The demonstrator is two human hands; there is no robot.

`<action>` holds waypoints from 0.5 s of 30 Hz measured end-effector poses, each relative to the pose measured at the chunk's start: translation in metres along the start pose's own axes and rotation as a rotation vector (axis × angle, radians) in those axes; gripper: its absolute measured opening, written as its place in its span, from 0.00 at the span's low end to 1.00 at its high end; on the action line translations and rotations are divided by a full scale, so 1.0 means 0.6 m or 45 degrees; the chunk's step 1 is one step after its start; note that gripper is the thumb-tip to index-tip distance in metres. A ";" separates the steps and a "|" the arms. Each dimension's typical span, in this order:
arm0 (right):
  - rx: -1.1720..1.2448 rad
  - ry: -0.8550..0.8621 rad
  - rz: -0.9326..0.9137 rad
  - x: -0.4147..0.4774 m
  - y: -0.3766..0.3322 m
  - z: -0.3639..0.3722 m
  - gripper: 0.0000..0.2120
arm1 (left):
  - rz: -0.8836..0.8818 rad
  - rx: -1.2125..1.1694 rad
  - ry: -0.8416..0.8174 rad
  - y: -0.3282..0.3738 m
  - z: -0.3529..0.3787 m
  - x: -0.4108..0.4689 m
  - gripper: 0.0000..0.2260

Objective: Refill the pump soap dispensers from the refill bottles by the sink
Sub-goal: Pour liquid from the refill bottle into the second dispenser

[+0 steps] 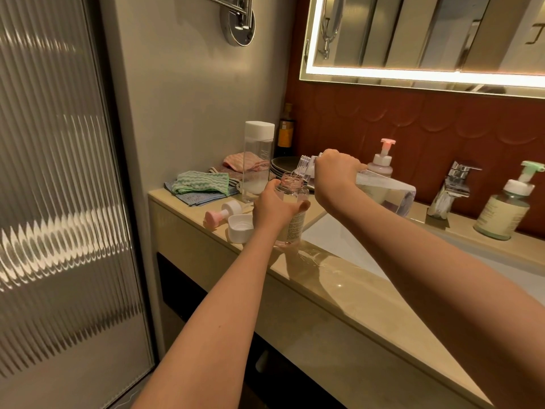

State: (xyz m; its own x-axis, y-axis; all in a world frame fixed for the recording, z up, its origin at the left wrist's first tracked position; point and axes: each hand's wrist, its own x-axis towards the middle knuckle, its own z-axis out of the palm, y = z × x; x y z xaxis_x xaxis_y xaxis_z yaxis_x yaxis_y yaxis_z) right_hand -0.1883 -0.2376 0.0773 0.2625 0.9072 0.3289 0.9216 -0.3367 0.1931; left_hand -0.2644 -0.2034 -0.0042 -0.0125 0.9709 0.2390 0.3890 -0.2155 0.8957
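Note:
My left hand (272, 208) grips an open clear dispenser bottle (292, 222) standing on the counter edge. My right hand (336, 172) holds a large clear refill bottle (389, 191) tipped on its side, its threaded mouth over the dispenser's neck. The dispenser's pink pump head (222, 213) lies on the counter, with a white cap (240, 228) beside it. A second tall refill bottle (257, 160) with a white cap stands upright behind. A pink pump dispenser (382, 160) and a green pump dispenser (507, 202) stand by the wall.
The beige counter (339, 293) holds folded cloths (203, 184), stacked dark plates (283, 166) and a dark bottle (285, 134) at the back left. A white sink (339, 240) and chrome tap (451, 187) lie to the right. A ribbed glass door (65, 187) is at left.

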 end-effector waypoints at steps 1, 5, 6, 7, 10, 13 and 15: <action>0.004 -0.002 -0.002 0.000 0.000 0.000 0.28 | 0.001 0.000 0.001 0.000 0.000 0.000 0.37; 0.015 -0.006 0.002 0.001 -0.001 0.000 0.27 | 0.004 0.001 0.002 -0.001 0.000 0.001 0.37; 0.014 -0.005 0.001 0.000 -0.001 0.000 0.27 | 0.003 0.002 0.002 -0.001 0.000 0.002 0.37; 0.014 -0.005 -0.001 0.000 -0.001 0.000 0.27 | 0.003 0.003 0.002 -0.002 0.000 0.002 0.37; 0.020 -0.006 -0.008 0.001 0.000 0.001 0.27 | -0.001 0.003 0.004 -0.002 0.001 0.002 0.37; 0.028 0.002 -0.005 0.003 0.001 0.003 0.27 | -0.005 0.010 0.004 -0.003 0.002 0.003 0.37; 0.023 0.002 -0.006 0.004 0.002 0.004 0.26 | -0.001 0.012 0.004 -0.003 0.001 0.003 0.37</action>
State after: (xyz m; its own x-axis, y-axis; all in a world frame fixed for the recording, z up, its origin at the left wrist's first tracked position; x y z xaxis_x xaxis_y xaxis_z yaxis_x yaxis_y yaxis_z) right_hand -0.1862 -0.2350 0.0762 0.2579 0.9084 0.3291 0.9278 -0.3279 0.1781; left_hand -0.2643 -0.2013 -0.0056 -0.0158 0.9707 0.2398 0.3979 -0.2139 0.8921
